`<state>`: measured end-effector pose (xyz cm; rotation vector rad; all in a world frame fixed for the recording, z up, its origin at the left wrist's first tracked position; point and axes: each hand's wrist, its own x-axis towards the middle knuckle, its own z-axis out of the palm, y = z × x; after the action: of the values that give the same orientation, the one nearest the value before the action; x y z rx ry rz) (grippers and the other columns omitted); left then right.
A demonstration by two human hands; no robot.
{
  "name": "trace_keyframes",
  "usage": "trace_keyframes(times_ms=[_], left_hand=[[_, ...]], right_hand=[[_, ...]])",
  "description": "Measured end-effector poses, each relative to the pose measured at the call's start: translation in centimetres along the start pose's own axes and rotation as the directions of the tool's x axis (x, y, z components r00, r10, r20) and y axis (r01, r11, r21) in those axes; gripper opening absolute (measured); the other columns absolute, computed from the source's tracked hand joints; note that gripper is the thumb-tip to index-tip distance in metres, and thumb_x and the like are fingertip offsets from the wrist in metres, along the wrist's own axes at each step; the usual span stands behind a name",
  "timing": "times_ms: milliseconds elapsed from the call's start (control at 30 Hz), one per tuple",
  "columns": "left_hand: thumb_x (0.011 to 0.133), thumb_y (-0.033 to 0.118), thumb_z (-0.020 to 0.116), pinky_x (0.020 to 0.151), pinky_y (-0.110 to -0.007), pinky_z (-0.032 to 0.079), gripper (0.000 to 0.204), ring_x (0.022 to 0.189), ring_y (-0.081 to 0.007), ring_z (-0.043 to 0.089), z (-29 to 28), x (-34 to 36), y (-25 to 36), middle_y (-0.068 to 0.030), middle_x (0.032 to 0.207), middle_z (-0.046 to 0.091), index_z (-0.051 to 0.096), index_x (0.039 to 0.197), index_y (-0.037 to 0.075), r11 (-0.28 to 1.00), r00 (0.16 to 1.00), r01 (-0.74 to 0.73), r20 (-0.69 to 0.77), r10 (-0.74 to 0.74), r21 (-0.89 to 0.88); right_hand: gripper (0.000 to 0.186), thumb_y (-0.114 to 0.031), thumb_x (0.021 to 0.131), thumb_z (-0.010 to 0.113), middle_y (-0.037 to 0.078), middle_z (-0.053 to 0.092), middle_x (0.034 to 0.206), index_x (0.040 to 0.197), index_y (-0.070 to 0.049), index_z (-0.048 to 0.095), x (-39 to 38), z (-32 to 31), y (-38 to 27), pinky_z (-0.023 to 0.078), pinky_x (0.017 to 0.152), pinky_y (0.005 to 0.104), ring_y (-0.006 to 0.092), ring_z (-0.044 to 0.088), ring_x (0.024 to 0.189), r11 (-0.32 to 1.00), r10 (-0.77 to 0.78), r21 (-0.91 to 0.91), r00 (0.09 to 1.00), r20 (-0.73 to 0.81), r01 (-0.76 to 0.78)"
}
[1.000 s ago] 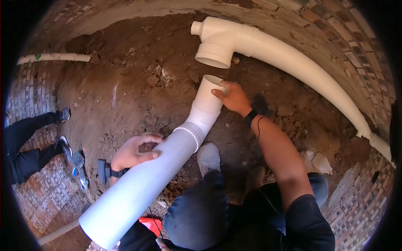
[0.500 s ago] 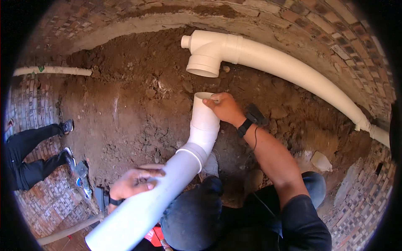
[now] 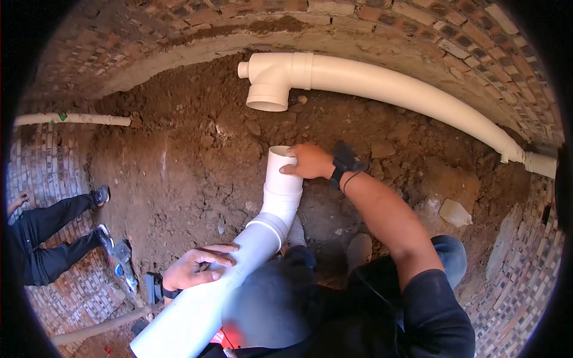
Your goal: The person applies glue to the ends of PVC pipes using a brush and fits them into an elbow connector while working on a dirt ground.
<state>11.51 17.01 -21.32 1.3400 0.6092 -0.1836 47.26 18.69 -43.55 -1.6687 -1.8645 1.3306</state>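
Note:
My right hand (image 3: 304, 162) grips the open upper end of a white pipe elbow (image 3: 280, 197), thumb on the outside, fingers at the rim. My left hand (image 3: 197, 268) holds the long pale pipe (image 3: 191, 310) joined to that elbow, which slants toward the lower left over my legs. Beyond the elbow's open mouth a white T-fitting (image 3: 267, 89) on a long white pipe (image 3: 382, 89) lies along the foot of the brick wall, its branch opening facing toward me, with a gap between the two. A dark device is strapped at each of my wrists.
Dug soil (image 3: 143, 173) lies between brick surfaces (image 3: 418, 18). A thin pipe (image 3: 83, 119) runs at the left. Another person in dark trousers (image 3: 54, 224) is at left, beside some grey tools (image 3: 122, 259). A pale stone (image 3: 456, 212) lies right of my arm.
The view has shifted, so surroundings sit lower in the picture. The held pipe has turned slightly more upright. My right hand's thumb has slid from the rim onto the pipe's side.

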Motion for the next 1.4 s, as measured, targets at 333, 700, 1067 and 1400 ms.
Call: trace_keyframes(times_ms=[333, 700, 1067, 1400], left_hand=[[0.104, 0.025, 0.044, 0.100, -0.037, 0.048, 0.039, 0.118, -0.0229, 0.059, 2.8, 24.3, -20.2, -0.0143, 0.135, 0.057, 0.050, 0.137, 0.005, 0.661, 0.854, -0.362, -0.518, -0.048, -0.658], [0.098, 0.062, 0.041, 0.115, -0.052, 0.028, 0.069, 0.134, -0.0332, 0.044, 1.2, -13.1, 2.2, -0.0185, 0.139, 0.053, 0.057, 0.132, 0.004, 0.559, 0.509, -0.769, -0.827, 0.240, -0.311], [0.087, 0.060, 0.067, 0.116, -0.045, 0.031, 0.088, 0.137, -0.0315, 0.044, 4.3, -16.1, 5.1, -0.0177, 0.147, 0.046, 0.044, 0.144, -0.002, 0.831, 0.339, 0.402, -0.905, 0.257, 0.386], [0.091, 0.025, 0.066, 0.118, -0.043, 0.025, 0.077, 0.144, -0.0311, 0.033, 0.7, -18.8, 0.0, -0.0207, 0.156, 0.033, 0.028, 0.154, 0.001, 0.743, 0.104, 0.569, -0.927, 0.360, 0.353]], right_hand=[[0.049, -0.047, 0.091, 0.064, 0.023, 0.072, 0.093, 0.101, -0.001, 0.074, -2.8, -0.5, -0.4, 0.054, 0.081, 0.0423, 0.0368, 0.070, 0.088, 0.928, 0.148, 0.340, 0.988, 0.038, -0.152], [0.041, -0.039, 0.093, 0.064, 0.021, 0.072, 0.083, 0.095, 0.001, 0.074, -1.3, 1.2, 3.0, 0.053, 0.075, 0.0414, 0.0303, 0.072, 0.079, 0.811, 0.299, 0.565, 0.937, -0.179, -0.150], [0.040, -0.037, 0.095, 0.062, 0.020, 0.072, 0.083, 0.093, 0.001, 0.074, 0.6, 3.2, 1.3, 0.053, 0.075, 0.0407, 0.0319, 0.070, 0.078, 0.891, 0.202, 0.453, 0.914, -0.352, -0.023], [0.041, -0.038, 0.095, 0.061, 0.023, 0.071, 0.086, 0.093, 0.001, 0.074, -0.9, 2.5, 2.1, 0.052, 0.078, 0.0438, 0.0364, 0.070, 0.082, 0.869, 0.204, 0.494, 0.927, -0.313, -0.025]])
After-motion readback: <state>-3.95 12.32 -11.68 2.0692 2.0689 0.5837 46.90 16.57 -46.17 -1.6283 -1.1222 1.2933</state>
